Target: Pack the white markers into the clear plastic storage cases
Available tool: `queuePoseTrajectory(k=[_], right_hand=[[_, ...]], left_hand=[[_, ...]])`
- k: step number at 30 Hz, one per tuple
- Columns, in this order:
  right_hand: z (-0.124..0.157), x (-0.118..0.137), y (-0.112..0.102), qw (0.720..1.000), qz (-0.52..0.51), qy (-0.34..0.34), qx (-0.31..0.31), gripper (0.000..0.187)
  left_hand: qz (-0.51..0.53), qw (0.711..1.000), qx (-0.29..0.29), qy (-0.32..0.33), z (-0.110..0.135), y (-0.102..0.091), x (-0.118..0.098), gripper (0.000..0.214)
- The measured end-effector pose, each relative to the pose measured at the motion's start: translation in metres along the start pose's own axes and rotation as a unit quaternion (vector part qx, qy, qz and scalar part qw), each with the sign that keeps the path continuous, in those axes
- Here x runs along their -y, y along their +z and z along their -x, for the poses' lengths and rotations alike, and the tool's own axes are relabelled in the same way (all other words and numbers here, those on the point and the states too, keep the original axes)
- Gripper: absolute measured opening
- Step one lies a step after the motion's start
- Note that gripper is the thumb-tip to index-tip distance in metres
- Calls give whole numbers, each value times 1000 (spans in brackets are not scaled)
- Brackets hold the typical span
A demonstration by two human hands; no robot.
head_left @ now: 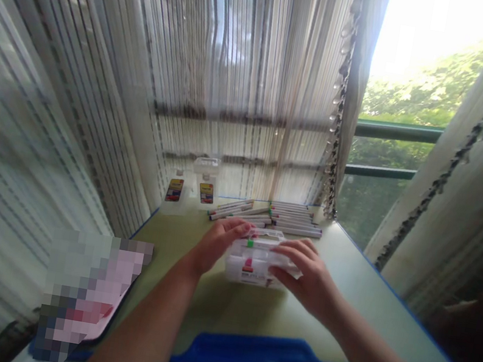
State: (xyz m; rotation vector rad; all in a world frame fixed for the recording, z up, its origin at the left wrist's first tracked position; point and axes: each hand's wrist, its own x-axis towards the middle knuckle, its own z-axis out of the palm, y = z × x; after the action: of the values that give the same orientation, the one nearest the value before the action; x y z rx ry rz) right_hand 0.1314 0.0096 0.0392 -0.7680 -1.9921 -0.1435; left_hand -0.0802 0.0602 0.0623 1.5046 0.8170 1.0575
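Note:
A clear plastic marker case (pixel 251 262) lies on the pale green table (pixel 340 309), with a few marker caps, green and pink, showing through it. My left hand (pixel 217 242) grips the case at its left end. My right hand (pixel 306 277) lies flat on its top and right side, fingers spread. Behind the case, a row of several white-bodied markers (pixel 281 217) lies side by side near the window.
Two clear containers with coloured labels (pixel 191 188) stand at the back left of the table. Striped curtains hang behind and to the left. The table has a blue rim (pixel 250 352). A blurred pink object (pixel 86 294) sits at the front left corner.

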Motion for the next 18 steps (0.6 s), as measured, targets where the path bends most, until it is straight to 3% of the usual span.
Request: queuePoseTrajectory(k=[4, 8, 13, 18], right_hand=[[1, -9, 7, 996, 58, 37, -47, 36], [1, -21, 19, 988, -8, 145, -58, 48], [3, -30, 30, 941, -127, 309, -58, 46], [2, -30, 26, 882, -281, 371, -68, 58]], left_hand=[[26, 999, 45, 1, 2, -6, 3, 47], [44, 996, 72, -9, 4, -8, 2, 46], [41, 988, 121, -84, 3, -9, 6, 78], [37, 992, 89, -79, 1, -8, 11, 78]])
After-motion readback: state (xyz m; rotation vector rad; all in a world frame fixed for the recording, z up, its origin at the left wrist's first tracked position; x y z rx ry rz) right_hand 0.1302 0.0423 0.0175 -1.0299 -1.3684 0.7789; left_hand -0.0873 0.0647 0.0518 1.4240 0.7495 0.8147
